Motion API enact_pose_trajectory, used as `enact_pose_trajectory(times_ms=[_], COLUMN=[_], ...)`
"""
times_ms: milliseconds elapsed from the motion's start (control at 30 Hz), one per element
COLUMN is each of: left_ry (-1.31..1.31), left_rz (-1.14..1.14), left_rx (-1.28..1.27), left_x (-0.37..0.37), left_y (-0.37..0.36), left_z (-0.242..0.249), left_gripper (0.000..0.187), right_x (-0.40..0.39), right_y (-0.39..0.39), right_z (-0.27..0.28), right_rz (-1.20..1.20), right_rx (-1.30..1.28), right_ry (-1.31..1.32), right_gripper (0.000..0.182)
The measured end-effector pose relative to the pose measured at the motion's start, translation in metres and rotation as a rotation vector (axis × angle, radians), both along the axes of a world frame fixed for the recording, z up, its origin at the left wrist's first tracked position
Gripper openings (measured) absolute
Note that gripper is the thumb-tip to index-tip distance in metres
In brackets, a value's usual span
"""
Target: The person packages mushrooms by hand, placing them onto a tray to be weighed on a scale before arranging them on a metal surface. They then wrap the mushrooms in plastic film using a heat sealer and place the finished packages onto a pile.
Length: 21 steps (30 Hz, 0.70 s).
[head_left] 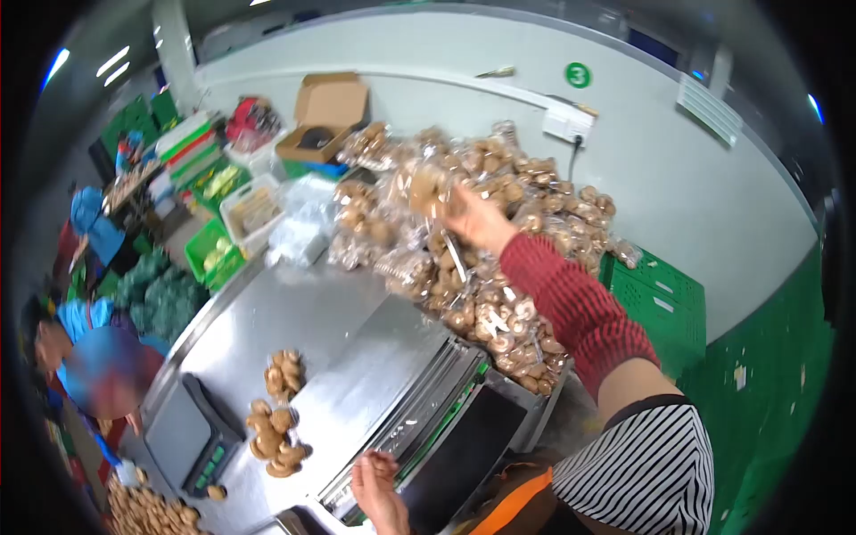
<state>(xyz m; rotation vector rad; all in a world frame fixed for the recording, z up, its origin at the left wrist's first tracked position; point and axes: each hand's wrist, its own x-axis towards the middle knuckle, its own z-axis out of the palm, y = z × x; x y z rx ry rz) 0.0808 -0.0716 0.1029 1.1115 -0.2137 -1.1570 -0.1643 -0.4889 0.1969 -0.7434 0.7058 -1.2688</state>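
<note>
My right hand (475, 219) reaches over the pile at the back, fingers closed on a clear bag of mushrooms (426, 189), which is a little blurred. Around and under it lie many more bagged brown mushrooms (481, 312). Low in the view, my left hand (379, 492) is by the near end of the sealing machine (401, 423), its fingers loosely bent and apart with nothing seen in them. Two small heaps of loose mushrooms (278, 437) rest on the steel table (308, 308) left of the machine.
A scale (190, 437) stands on the table's left, near a mass of loose mushrooms (152, 513). Clear plastic bags (303, 218) and an open cardboard box (325, 116) are at the back. Green crates (660, 303) stand at right. A co-worker in blue (98, 357) is at left.
</note>
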Motion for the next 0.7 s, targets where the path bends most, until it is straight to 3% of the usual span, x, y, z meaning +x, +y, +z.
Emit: enact_pose_trajectory(times_ms=[33, 67, 100, 133, 167, 200, 267, 300, 400, 433, 467, 500, 567, 700], left_ry=[-0.204, -0.326, -0.594, -0.685, -0.861, -1.123, -1.373, -1.431, -1.398, -1.389, -1.285, -1.399, -1.377, -1.399], left_rz=[0.091, 0.241, 0.371, 0.398, 0.585, 0.594, 0.589, 0.560, 0.456, 0.406, 0.346, 0.270, 0.241, -0.108], left_rx=[-0.006, 0.128, 0.126, 0.154, 0.178, 0.340, 0.534, 0.569, 0.597, 0.609, 0.532, 0.449, 0.378, 0.002], left_x=[0.007, 0.008, 0.019, 0.038, 0.045, 0.059, 0.088, 0.101, 0.136, 0.144, 0.152, 0.159, 0.157, 0.133], left_y=[0.008, 0.006, 0.010, 0.021, 0.018, 0.017, 0.008, 0.006, -0.008, -0.013, -0.018, -0.022, -0.030, -0.064], left_z=[-0.011, 0.007, -0.005, -0.021, -0.018, -0.009, -0.002, -0.005, -0.019, -0.024, -0.030, -0.033, -0.038, -0.028], left_gripper=[0.029, 0.017, 0.013, 0.020, 0.035, 0.056, 0.097, 0.114, 0.122, 0.121, 0.120, 0.117, 0.116, 0.113], right_x=[0.008, 0.027, 0.060, 0.107, 0.151, 0.187, 0.278, 0.310, 0.399, 0.407, 0.411, 0.410, 0.384, 0.275], right_y=[-0.026, -0.034, -0.028, -0.010, 0.010, 0.027, 0.093, 0.127, 0.195, 0.202, 0.208, 0.210, 0.207, 0.211], right_z=[-0.006, -0.004, -0.008, -0.023, -0.037, -0.050, -0.079, -0.077, -0.112, -0.114, -0.114, -0.116, -0.119, -0.117], right_rz=[-0.033, 0.020, 0.093, 0.196, 0.352, 0.502, 0.772, 0.862, 0.784, 0.793, 0.956, 1.121, 1.015, 0.507], right_rx=[0.101, 0.153, 0.226, 0.301, 0.202, 0.071, -0.255, -0.642, -1.270, -1.262, -1.326, -1.381, -1.388, -1.059], right_ry=[-0.042, -0.044, -0.041, -0.010, 0.160, 0.306, 0.586, 0.735, 0.611, 0.606, 0.757, 0.916, 0.985, 1.365], right_gripper=[0.046, 0.043, 0.041, 0.041, 0.038, 0.036, 0.042, 0.043, 0.047, 0.047, 0.048, 0.049, 0.051, 0.050])
